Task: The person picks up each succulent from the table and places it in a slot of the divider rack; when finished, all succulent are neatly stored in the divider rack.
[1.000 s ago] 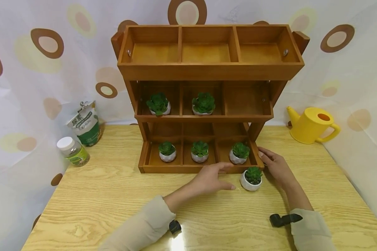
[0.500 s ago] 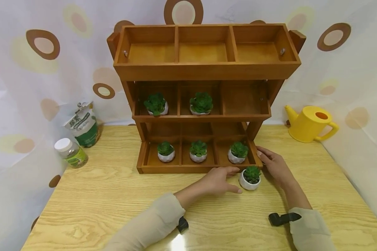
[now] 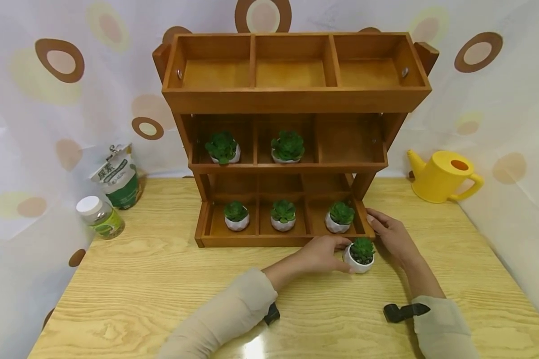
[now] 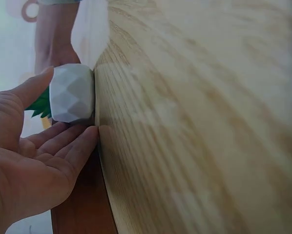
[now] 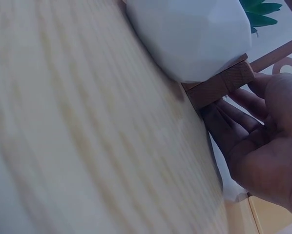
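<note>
A white faceted pot with a green succulent [image 3: 359, 257] stands on the table in front of the rack's lower right corner. My left hand [image 3: 322, 255] reaches to its left side, thumb toward the front and fingers toward the back. In the left wrist view, the thumb tip is at the white pot's [image 4: 72, 92] rim and the nearly straight fingers [image 4: 77, 141] lie along its other side. My right hand [image 3: 393, 238] rests against the right end of the wooden rack [image 3: 287, 241]. The right wrist view shows its fingertips at the rack's wooden end [image 5: 219, 87], holding no pot.
Three potted succulents sit in the bottom tier, such as the right one [image 3: 340, 217]; two more [image 3: 287, 148] stand in the middle tier. A yellow watering can [image 3: 444, 177] is at right. A white-lidded jar [image 3: 101, 217] and a green-white bag [image 3: 118, 177] stand at left.
My left hand has moved right, up to the potted succulent, its thumb and fingers now at the pot's left edge. The right hand stays against the rack's end.
</note>
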Tool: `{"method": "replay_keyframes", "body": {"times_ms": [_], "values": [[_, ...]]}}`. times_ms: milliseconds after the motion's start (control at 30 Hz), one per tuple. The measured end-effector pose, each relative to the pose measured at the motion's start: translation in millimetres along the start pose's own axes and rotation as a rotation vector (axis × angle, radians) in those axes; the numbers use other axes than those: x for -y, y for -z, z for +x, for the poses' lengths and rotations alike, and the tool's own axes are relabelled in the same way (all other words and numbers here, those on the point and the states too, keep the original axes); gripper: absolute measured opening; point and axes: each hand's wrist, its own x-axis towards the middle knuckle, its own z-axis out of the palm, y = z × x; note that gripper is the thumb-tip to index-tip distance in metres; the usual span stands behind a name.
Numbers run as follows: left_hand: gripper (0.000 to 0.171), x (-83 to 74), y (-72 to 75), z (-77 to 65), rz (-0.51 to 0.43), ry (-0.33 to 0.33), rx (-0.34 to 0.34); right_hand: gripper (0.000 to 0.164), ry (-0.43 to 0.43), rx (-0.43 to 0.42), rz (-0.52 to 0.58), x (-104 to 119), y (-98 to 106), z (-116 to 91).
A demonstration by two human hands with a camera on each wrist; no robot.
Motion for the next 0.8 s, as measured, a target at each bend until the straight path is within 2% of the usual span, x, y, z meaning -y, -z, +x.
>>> {"method": "replay_keyframes", "body": {"times_ms": [267,567,800], "values": [[0.068,-7.7,-4.9,7.4,0.018,-0.015,0.006,0.07,-0.006,0.004,-0.009,-1,0,0],[0.071,-18.4,-19.5,15.1,0.085,0.01,-0.038,0.066,0.014,0.005,-0.013,0,0,0],[0.067,-22.2,-21.4,11.2,0.112,0.006,-0.055,0.067,-0.001,0.014,-0.001,0,-1,0]]}}
